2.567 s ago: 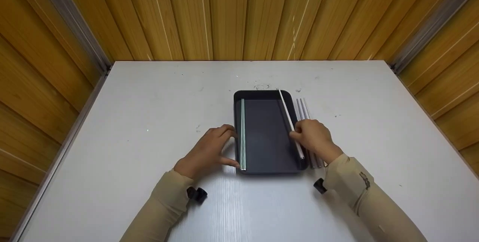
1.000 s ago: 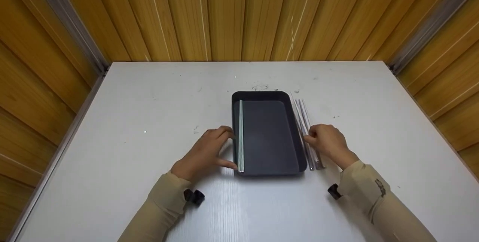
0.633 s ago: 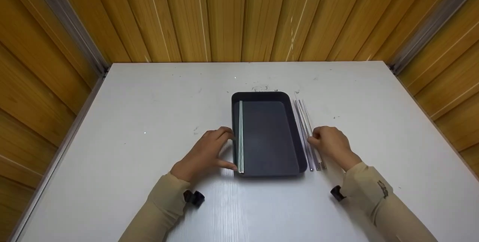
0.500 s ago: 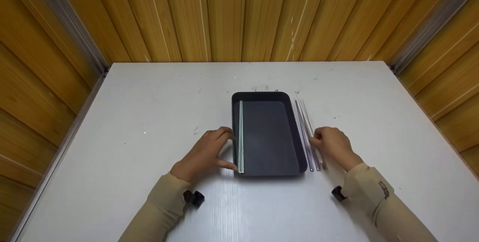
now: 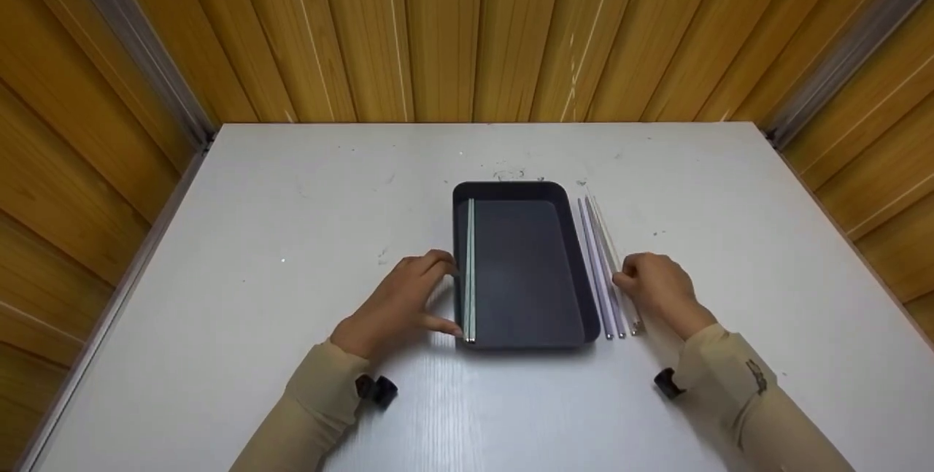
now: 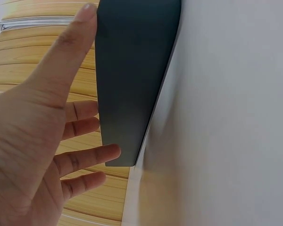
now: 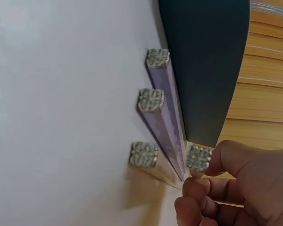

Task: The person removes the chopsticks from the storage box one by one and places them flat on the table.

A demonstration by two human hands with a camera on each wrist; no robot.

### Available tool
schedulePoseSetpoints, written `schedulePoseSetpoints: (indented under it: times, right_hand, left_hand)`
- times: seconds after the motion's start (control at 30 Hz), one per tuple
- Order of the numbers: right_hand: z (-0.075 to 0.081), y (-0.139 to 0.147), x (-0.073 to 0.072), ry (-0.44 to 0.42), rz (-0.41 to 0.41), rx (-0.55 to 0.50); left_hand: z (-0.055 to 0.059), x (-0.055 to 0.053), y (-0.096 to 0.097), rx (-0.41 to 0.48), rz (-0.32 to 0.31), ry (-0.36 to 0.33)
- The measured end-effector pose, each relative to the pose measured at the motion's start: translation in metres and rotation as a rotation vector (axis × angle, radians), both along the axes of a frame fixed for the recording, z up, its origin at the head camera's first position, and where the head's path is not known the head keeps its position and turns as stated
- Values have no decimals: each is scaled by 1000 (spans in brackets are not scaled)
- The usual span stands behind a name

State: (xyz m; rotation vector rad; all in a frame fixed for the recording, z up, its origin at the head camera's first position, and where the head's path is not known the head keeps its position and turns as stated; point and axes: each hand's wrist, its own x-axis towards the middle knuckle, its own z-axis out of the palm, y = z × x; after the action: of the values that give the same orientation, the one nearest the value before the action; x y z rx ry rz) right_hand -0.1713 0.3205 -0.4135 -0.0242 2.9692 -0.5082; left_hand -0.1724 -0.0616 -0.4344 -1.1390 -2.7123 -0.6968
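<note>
A dark rectangular tray point(image 5: 522, 275) lies on the table with a pair of pale green chopsticks point(image 5: 471, 275) along its inner left side. My left hand point(image 5: 401, 300) is at the tray's left wall, thumb near the front corner and fingers spread along the side. My right hand point(image 5: 657, 289) pinches a pale chopstick point(image 7: 198, 160) between thumb and fingers, its glittery square end raised above the others in the right wrist view. Beneath it on the table, right of the tray, lie two purple chopsticks point(image 7: 153, 106) and another pale chopstick point(image 7: 144, 154).
The white table point(image 5: 328, 202) carries a few dark marks behind the tray. Wood-look panels point(image 5: 445, 34) rise at the back and both sides. A small black device point(image 5: 378, 390) sits on the left wrist and a similar one point(image 5: 668, 383) on the right.
The right hand has carried the pale chopstick from over the tray's right side rightward, across the purple chopsticks, to beside the other pale one. The left hand stays at the tray.
</note>
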Motion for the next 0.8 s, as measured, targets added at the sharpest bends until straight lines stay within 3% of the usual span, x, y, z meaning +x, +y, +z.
schedulePoseSetpoints:
  times: [0.8]
  right_hand:
    - [-9,15,-1,-32,-10,-9]
  left_hand:
    - [-2,-1,0,10,0,-11]
